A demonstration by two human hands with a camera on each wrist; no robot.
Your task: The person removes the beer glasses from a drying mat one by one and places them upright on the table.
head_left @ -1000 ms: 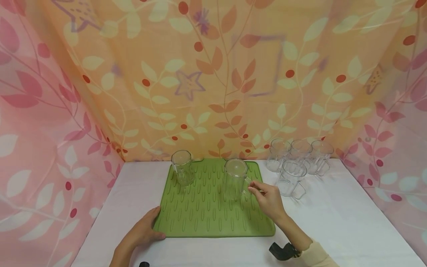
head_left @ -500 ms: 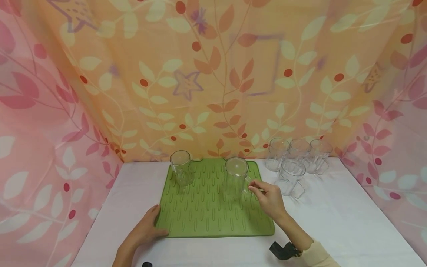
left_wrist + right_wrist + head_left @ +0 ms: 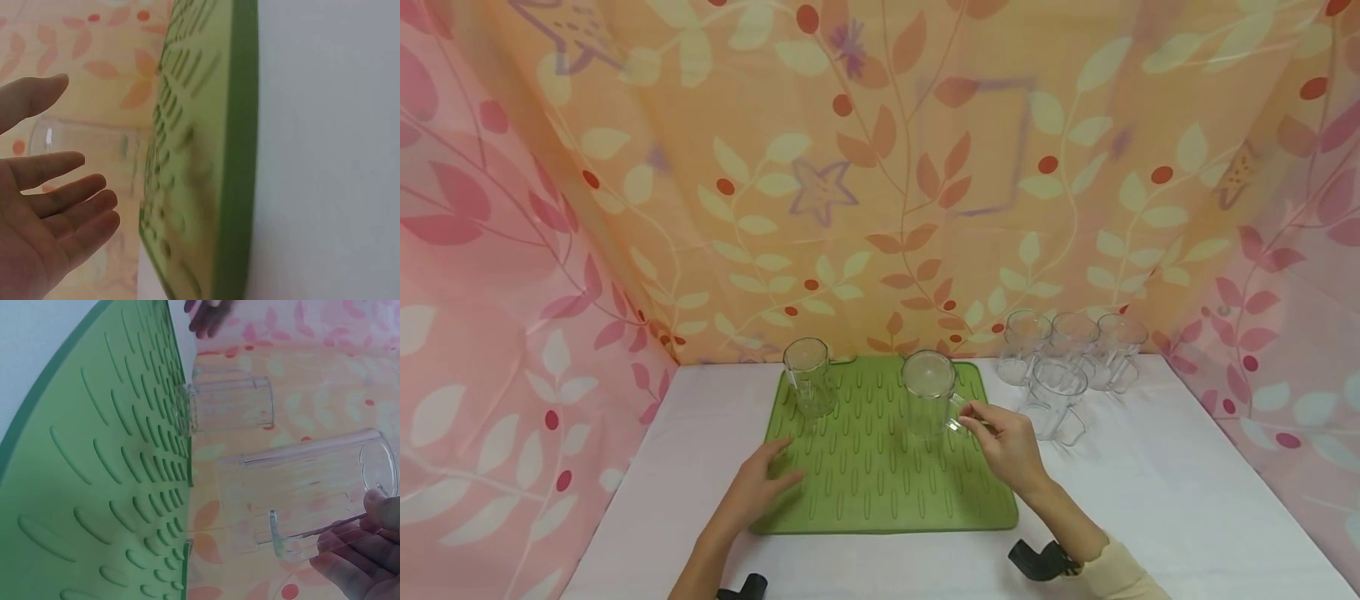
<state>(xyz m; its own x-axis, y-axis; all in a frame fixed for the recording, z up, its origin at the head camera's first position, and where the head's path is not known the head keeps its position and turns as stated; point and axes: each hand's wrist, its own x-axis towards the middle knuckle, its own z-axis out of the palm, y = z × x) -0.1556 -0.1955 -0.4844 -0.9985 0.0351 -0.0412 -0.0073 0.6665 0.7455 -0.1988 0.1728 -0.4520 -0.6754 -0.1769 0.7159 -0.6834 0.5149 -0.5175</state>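
My right hand (image 3: 1009, 446) pinches the handle of a clear glass mug (image 3: 927, 408) between thumb and fingers. In the right wrist view this mug (image 3: 300, 487) shows a small gap between its lower end and the green ridged mat (image 3: 106, 444). Another clear mug (image 3: 811, 379) stands on the mat's back left part. My left hand (image 3: 756, 487) hovers by the left edge of the mat (image 3: 880, 492), holding nothing. Its thumb and fingers are spread apart in the left wrist view, with the hand (image 3: 44, 212) beside the raised ridges.
Several more clear mugs (image 3: 1056, 392) stand grouped on the white table (image 3: 1165, 500) at the back right, beyond the mat. Patterned fabric (image 3: 880, 208) hangs behind the table and along both sides. Dark devices are strapped to both wrists, such as the right wrist camera (image 3: 1041, 560).
My left hand has let go of the mat's left front edge and moved up and right over it. The mug in my right hand has shifted slightly up and left.
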